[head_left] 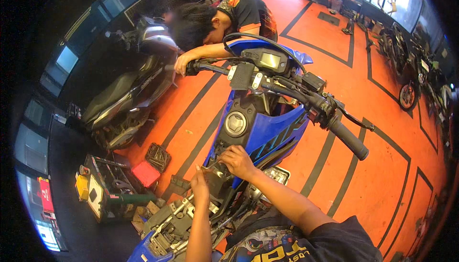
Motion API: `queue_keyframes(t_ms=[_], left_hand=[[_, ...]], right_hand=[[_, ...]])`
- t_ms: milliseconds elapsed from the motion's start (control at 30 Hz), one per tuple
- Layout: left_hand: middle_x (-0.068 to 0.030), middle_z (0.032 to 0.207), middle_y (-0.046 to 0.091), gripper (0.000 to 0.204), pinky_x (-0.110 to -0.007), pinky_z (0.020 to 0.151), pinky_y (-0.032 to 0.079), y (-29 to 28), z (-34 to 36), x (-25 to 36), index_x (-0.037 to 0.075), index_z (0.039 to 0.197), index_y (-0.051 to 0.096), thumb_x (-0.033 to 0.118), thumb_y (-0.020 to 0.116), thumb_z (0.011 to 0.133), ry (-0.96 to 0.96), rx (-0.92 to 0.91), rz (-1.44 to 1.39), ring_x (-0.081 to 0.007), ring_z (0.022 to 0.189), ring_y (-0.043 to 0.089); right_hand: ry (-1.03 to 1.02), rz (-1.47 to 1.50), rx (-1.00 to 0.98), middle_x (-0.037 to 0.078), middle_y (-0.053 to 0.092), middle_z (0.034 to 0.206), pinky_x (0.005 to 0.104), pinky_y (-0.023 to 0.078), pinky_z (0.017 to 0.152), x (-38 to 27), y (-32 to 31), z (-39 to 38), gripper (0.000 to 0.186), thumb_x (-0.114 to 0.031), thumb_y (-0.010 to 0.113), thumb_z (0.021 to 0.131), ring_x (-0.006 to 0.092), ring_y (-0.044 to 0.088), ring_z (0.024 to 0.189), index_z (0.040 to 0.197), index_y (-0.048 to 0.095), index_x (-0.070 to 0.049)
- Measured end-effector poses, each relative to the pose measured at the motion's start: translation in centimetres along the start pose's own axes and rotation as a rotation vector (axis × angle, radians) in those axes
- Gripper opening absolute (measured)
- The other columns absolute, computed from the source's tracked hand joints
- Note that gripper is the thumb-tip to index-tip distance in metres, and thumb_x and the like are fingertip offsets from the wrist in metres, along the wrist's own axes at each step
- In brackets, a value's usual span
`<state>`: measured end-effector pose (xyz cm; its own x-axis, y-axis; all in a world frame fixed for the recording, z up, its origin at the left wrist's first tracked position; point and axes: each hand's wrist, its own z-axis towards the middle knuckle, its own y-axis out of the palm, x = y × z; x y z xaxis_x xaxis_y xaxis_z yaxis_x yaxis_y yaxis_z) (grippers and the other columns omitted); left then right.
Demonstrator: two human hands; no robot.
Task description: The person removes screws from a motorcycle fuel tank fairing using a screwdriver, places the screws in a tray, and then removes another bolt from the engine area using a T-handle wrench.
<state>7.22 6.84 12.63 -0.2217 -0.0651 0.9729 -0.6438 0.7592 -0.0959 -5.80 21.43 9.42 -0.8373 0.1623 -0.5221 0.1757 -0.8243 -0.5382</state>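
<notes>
A blue and black motorcycle stands in front of me with its seat off and the frame [167,231] bare. My left hand [201,188] is beside the rear of the tank, its fingers closed at one end of a slim, shiny metal tool [213,169]. Just to the right, my right hand [238,163] bends over the same spot behind the round fuel cap [235,124]. Its fingers are pressed together; what they grip is hidden. The blue side panel [275,130] lies beyond that hand.
A co-worker [244,15] leans over, one hand on the left handlebar grip [191,68]. A dark scooter [131,89] stands at left. Below it are a tool cart [103,168], a red tray [146,174] and a black basket [158,157]. More motorcycles [409,66] line the right.
</notes>
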Motion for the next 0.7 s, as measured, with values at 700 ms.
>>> queue_keyframes(t_ms=[700], left_hand=[[-0.0159,0.095,0.069,0.018,-0.039,0.073,0.050,11.5,1.9,-10.6,-0.003,0.102,0.066,0.010,0.069,0.089,0.459,0.202,0.225,-0.0259,0.084,0.066]], right_hand=[[-0.175,-0.014,-0.489,0.006,0.060,0.112,0.0399,0.041,0.092,2.1,-3.2,2.1,0.029,-0.014,0.068,0.078,0.0260,0.053,0.111,0.107,0.067,-0.009]])
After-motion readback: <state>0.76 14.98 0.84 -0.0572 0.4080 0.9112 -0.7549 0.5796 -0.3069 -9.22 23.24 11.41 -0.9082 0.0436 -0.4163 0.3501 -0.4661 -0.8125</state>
